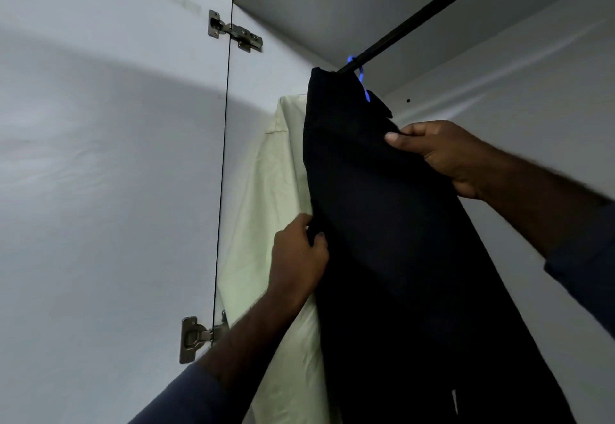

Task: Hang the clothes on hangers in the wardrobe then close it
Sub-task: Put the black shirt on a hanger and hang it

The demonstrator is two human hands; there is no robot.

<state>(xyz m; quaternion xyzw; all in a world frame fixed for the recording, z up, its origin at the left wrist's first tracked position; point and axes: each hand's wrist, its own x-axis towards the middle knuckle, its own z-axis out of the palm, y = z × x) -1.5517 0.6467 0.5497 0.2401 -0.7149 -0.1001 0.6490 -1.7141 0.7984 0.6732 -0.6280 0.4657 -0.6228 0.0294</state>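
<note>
black garment (382,224) on blue hanger (361,74) at the rail's (432,11) left end, left hand (299,254) pinching its edge; right hand (442,154) gripping its top, pale garment (266,207) just behind

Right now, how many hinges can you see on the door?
2: upper hinge near the door's top, lower hinge by the left forearm. Others may be out of view below.

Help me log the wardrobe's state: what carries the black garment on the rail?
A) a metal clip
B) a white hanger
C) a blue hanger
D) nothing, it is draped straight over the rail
C: a blue hanger hooks over the rail just above the black garment, which both hands are gripping.
</note>
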